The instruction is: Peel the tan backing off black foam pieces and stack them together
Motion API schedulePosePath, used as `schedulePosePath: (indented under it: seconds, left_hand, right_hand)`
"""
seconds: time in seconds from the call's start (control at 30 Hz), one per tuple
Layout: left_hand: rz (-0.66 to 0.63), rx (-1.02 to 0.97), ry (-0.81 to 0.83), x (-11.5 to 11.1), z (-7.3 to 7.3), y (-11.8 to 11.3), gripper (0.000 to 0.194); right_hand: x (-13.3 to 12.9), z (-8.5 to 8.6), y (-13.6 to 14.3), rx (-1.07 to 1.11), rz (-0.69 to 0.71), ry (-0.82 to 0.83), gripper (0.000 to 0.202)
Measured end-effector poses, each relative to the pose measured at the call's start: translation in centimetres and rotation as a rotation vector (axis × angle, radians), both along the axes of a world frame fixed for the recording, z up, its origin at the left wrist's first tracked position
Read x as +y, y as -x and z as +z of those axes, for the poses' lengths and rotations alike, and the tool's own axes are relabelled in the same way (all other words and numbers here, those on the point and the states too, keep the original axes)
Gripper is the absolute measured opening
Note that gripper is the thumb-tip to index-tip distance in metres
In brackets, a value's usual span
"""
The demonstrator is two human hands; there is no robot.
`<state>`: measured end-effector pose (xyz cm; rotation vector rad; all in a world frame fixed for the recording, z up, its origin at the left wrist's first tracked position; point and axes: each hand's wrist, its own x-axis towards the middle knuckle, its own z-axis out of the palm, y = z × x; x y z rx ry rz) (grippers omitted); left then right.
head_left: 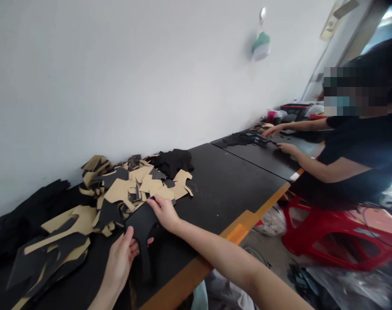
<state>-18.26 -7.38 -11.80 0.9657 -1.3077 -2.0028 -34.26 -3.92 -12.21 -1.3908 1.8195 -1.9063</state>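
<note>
Between my two hands is a black flat cut piece [143, 221] with a broad top and a narrow strip pointing down toward the table edge. My left hand [120, 256] grips its lower left side, thumb on top and fingers beneath. At the upper right corner, my right hand [163, 213] pinches the same piece. Just beyond it lies a loose heap of tan and black cut pieces [120, 191]. Left of my hands, more long tan-and-black pieces [75, 224] overlap one another.
Dark folded material [28, 211] lies along the wall at left. The black table [234, 181] has a wooden front edge [183, 280]. At right, a co-worker [354, 150] reaches over black pieces [244, 139]. A red plastic stool [338, 232] and bags stand below.
</note>
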Motion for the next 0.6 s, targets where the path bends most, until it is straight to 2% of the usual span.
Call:
schedulePosePath:
  seconds: [0.13,0.37,0.6]
  left_hand:
    - [-0.059,0.095,0.103,0.31,-0.26,-0.06,0.052]
    - [-0.001,0.093,0.245,-0.08,-0.51,-0.28,0.048]
    - [0.006,0.065,0.244,-0.33,-0.36,-0.39,0.045]
  right_hand:
    - [0.27,-0.28,0.05,-0.062,0.035,0.021,0.046]
    - [0.5,-0.07,0.41,-0.184,0.088,0.056,0.051]
    - [0.49,-0.56,0.65,-0.349,0.145,0.028,0.051]
